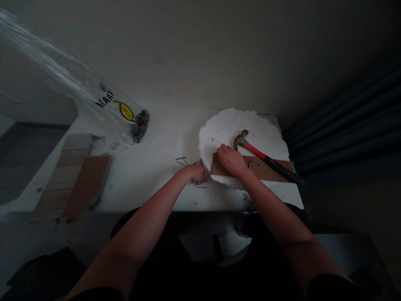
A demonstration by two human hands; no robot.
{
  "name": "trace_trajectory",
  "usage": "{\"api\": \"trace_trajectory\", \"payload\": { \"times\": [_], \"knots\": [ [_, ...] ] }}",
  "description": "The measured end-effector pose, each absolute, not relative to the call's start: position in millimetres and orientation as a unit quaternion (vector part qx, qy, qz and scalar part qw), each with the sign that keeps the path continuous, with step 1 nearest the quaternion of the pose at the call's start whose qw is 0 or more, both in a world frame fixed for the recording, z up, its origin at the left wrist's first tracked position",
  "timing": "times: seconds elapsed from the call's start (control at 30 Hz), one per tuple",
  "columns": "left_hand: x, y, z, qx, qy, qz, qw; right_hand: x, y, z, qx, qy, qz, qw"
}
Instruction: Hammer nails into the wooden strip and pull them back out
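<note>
My left hand [194,173] reaches down to the white tabletop, right among several loose nails [200,187]. Its fingers point away from me and are mostly hidden, so whether they pinch a nail does not show. My right hand [231,161] lies over the left end of a brown board [263,170], fingers curled at its far edge. That board rests on a rough-edged white slab [216,129]. A claw hammer [255,151] with a red and black handle lies across slab and board, its head just beyond my right hand.
Two brown boards [87,175] lie at the table's left end, overhanging the front edge. A clear plastic-wrapped roll [125,113] with a yellow print leans across the back left. A dark curtain [351,108] hangs at the right. My legs are below the white table [156,167].
</note>
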State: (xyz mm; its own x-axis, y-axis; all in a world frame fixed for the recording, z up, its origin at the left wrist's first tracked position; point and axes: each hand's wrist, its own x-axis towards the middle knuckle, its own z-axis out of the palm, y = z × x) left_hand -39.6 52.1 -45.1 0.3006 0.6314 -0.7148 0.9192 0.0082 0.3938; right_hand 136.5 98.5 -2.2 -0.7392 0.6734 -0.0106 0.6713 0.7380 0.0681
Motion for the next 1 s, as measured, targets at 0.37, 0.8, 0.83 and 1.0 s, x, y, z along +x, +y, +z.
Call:
{"api": "trace_trajectory", "payload": {
  "times": [0.37,0.8,0.83,1.0],
  "knots": [
    [-39,53,-47,0.685,0.561,-0.166,0.435,137,99,-3,0.373,0.928,0.020,0.006],
    [-48,56,-48,0.705,0.561,-0.154,0.407,146,105,14,0.413,0.886,-0.100,-0.187],
    [-51,58,-47,0.707,0.566,-0.151,0.396,148,105,18,0.408,0.876,-0.124,-0.227],
    [-78,71,-38,0.680,0.652,-0.016,0.335,150,104,25,0.363,0.856,-0.224,-0.292]
  ]
}}
